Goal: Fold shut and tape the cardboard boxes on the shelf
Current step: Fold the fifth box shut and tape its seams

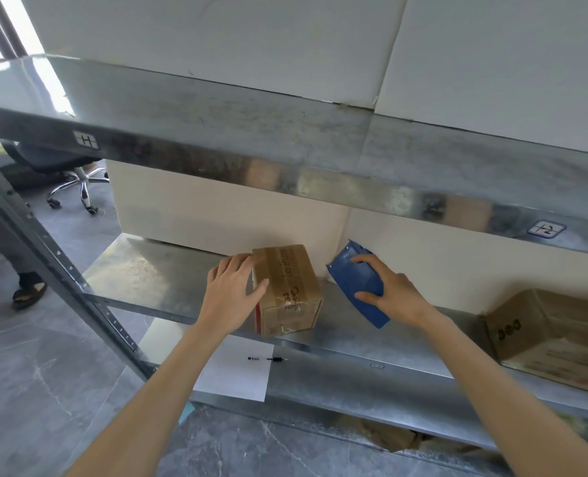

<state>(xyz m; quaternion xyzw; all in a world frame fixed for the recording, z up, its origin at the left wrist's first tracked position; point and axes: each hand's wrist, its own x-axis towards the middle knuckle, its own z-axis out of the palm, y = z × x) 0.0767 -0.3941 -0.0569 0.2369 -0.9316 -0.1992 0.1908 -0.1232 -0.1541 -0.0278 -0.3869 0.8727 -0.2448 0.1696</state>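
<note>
A small closed cardboard box (290, 287) with tape along its top and handwriting on it stands near the front edge of the metal shelf (154, 277). My left hand (232, 290) lies against its left side, fingers reaching to the top edge and thumb on the top. To its right my right hand (388, 287) grips a blue tape dispenser (356, 280), held on the shelf beside the box. At the far right, an open cardboard box (547, 335) lies on the same shelf, partly cut off by the frame.
An upper metal shelf (285, 139) carrying large white boxes overhangs the work area. White boxes (223, 215) stand at the back of the middle shelf. A paper sheet (237, 373) with a pen (267, 359) lies on the lower shelf. An office chair (75, 177) and a person's foot (29, 290) are at left.
</note>
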